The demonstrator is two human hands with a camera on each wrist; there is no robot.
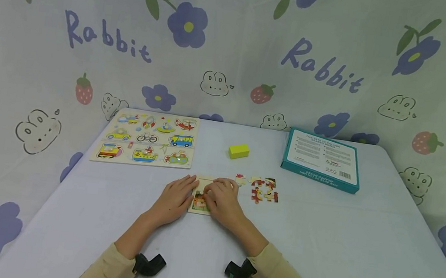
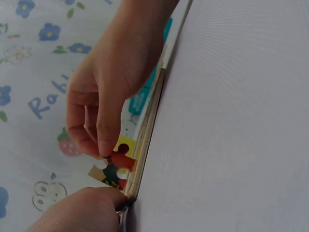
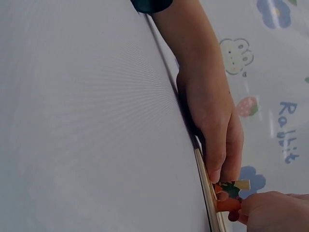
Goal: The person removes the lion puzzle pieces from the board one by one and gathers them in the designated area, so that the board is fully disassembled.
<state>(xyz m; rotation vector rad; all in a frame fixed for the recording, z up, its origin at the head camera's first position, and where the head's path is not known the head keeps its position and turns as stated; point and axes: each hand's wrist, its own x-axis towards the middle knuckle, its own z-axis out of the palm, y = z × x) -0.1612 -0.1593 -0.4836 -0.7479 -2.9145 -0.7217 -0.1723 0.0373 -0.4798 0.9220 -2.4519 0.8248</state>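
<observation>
Presently | left hand (image 1: 173,199): relaxed, touching board (image 1: 203,184) at left edge | right hand (image 1: 223,199): pinching puzzle piece (image 2: 121,160) over it

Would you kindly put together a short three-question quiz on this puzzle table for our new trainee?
1. True or false: the yellow block lies between the vehicle board and the teal box.

2. Multiple choice: in the left wrist view, what does the right hand pinch?
A) the yellow block
B) a puzzle piece
C) the teal box

3. Fill in: in the head view, the loose pieces lie to the ____ of the small puzzle board.

Key: 1. True; 2. B; 3. right
</observation>
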